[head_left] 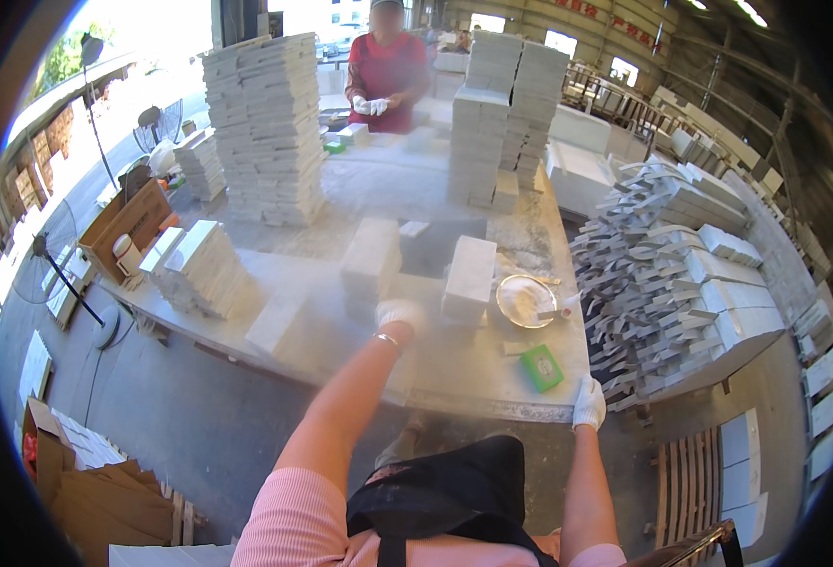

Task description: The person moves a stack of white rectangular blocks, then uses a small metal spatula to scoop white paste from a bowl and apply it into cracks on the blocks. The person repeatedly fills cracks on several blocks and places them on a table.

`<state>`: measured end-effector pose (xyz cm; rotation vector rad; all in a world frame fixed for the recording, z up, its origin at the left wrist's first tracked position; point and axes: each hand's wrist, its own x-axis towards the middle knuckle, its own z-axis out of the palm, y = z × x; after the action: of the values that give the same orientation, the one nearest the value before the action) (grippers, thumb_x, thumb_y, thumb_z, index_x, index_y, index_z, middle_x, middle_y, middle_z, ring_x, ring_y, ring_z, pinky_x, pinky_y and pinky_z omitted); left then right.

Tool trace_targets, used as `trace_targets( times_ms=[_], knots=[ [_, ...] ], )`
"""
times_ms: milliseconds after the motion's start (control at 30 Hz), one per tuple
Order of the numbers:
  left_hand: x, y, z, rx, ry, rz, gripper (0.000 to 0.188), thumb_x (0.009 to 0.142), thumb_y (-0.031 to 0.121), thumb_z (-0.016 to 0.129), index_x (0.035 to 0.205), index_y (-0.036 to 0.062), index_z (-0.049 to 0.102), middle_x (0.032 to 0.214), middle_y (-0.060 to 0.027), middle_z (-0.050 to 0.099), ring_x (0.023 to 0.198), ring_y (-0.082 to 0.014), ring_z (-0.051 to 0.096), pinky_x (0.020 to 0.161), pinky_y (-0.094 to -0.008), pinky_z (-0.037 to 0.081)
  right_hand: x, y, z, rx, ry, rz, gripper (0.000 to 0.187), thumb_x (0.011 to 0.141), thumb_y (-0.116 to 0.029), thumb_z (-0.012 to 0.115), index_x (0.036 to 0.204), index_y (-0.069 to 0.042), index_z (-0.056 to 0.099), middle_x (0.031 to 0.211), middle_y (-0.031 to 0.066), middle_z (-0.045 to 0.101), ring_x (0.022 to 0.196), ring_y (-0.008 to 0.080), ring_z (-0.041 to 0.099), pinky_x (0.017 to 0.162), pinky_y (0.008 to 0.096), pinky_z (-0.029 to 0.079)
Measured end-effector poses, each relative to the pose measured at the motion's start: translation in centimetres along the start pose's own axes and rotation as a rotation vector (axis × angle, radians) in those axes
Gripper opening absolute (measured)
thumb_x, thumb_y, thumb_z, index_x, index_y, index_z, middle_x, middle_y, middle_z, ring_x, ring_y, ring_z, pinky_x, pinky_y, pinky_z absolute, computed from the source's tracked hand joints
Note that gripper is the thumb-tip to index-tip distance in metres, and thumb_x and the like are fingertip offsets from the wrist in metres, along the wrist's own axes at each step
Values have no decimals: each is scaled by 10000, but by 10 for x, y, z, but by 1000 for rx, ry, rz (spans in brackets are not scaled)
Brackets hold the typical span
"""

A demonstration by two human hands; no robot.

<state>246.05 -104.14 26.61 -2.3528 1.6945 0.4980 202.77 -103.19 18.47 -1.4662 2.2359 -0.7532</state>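
My left hand [400, 317], in a white glove, reaches over the table [341, 364] just in front of an upright white stone block [371, 255]. It is blurred, and its fingers cannot be made out. A second white block [469, 274] stands to its right, and a flat pale slab [277, 321] lies to its left. My right hand [589, 403], gloved too, is closed round the table's near right corner. Close to that hand lies a green box-shaped piece [541, 368]. Behind it, a round bowl [525, 300] of white material has a tool across its rim.
Tall stacks of thin stone pieces [263, 132] and blocks [506, 113] rise at the back. A co-worker [385, 76] in red with white gloves stands across the table. More slabs [208, 269] sit left, beside a cardboard box [138, 222]. Piled stone strips [681, 283] flank the right side.
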Motion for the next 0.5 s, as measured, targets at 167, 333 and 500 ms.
trace_targets(
  times_ms=[167, 333, 500],
  knots=[
    [8, 2, 1, 40, 27, 23, 309, 880, 315, 603, 1114, 186, 758, 1144, -54, 739, 1068, -269, 705, 805, -430, 567, 0, -4, -2, -13, 6, 10, 605, 966, -574, 380, 1281, -120, 628, 1200, 216, 672, 1140, 406, 620, 969, 473, 459],
    [14, -1, 6, 47, 35, 73, 311, 888, 315, 603, 1121, 179, 755, 1162, -60, 733, 1075, -278, 702, 808, -438, 566, 0, -1, 0, 12, 14, -6, 594, 975, -566, 400, 1261, -103, 638, 1177, 223, 678, 1115, 403, 632, 953, 468, 471],
    [18, -1, 8, 68, -15, 59, 333, 892, 338, 591, 1143, 186, 748, 1212, -61, 715, 1103, -282, 690, 823, -444, 562, 4, 5, 4, 7, 38, -20, 575, 979, -556, 391, 1242, -111, 644, 1180, 223, 672, 1110, 412, 630, 945, 475, 473]
  ],
)
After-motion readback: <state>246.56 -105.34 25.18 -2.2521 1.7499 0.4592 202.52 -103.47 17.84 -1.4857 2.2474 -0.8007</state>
